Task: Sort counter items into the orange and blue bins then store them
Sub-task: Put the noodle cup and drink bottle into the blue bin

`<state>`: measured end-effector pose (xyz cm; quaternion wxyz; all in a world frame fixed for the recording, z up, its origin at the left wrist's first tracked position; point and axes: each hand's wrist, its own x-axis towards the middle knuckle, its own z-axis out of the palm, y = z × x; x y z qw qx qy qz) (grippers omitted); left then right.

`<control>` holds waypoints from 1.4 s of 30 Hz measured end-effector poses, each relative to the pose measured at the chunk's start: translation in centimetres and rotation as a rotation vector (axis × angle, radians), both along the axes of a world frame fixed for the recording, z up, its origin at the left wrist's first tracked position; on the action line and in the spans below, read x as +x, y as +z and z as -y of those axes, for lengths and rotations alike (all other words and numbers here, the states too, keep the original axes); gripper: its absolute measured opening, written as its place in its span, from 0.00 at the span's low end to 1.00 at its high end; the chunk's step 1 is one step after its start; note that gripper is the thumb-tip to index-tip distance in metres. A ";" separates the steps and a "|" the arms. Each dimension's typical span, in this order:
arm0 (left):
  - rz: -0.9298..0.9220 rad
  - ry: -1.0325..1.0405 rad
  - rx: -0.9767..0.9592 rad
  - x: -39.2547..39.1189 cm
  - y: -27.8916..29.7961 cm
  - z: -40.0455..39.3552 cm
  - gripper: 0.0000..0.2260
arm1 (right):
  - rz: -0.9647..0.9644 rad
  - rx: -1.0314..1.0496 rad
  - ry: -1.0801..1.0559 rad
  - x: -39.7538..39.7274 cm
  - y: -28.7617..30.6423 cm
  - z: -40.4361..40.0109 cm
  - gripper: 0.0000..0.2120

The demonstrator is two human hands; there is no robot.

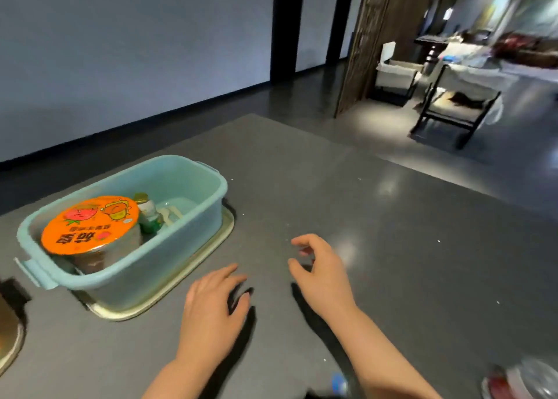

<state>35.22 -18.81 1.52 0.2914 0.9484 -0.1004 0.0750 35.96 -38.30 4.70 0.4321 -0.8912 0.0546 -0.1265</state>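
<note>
A light blue bin (187,241) stands on a cream lid or tray (208,247) at the left of the grey counter (377,247). Inside it are a noodle cup with an orange lid (90,223), a small green bottle (148,214) and some pale plastic pieces (172,213). My left hand (211,308) hovers just right of the bin's near corner, fingers loosely bent, holding nothing. My right hand (320,272) is beside it over bare counter, fingers and thumb curved apart with nothing between them. No orange bin is in view.
A brownish object (9,326) shows at the left edge. A clear plastic item with red (525,380) lies at the bottom right corner, and a small blue thing (338,382) near the bottom edge. Chairs (453,108) and a table stand beyond the counter's far edge.
</note>
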 end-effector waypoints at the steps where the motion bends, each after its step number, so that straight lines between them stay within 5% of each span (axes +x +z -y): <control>1: -0.055 -0.032 0.015 -0.2 -1.1 0.8 0.13 | -0.015 -0.028 -0.044 -1.6 -0.5 1.3 0.13; 10: -0.150 -0.409 0.059 -0.6 -5.1 13.3 0.17 | 0.026 -0.335 -0.622 -16.7 1.5 13.7 0.15; 15: -0.119 -0.452 0.071 -0.4 -5.9 14.9 0.19 | 0.623 -0.556 -0.932 -21.3 3.0 14.2 0.10; 17: -0.111 -0.479 0.071 -0.2 -6.0 14.4 0.21 | 0.713 -0.531 -1.052 -21.3 3.2 14.5 0.16; 19: -0.113 -0.494 0.064 0.0 -6.0 13.6 0.22 | 0.529 -0.313 -1.145 -20.9 3.0 15.2 0.29; 22: -0.114 -0.508 0.078 0.3 -5.9 11.7 0.23 | 0.120 -0.066 -1.069 -20.6 2.0 16.4 0.31; 27: -0.166 -0.409 0.106 1.8 -5.4 7.2 0.25 | -0.276 -0.099 -0.949 -20.5 2.3 18.3 0.29; 33: -0.225 -0.191 0.113 3.0 -4.7 1.0 0.26 | -0.135 -0.244 -0.658 -15.0 4.9 14.9 0.28; 42: -0.203 0.103 0.043 -0.1 -4.9 -6.2 0.29 | 0.115 0.105 0.007 0.6 8.6 1.7 0.27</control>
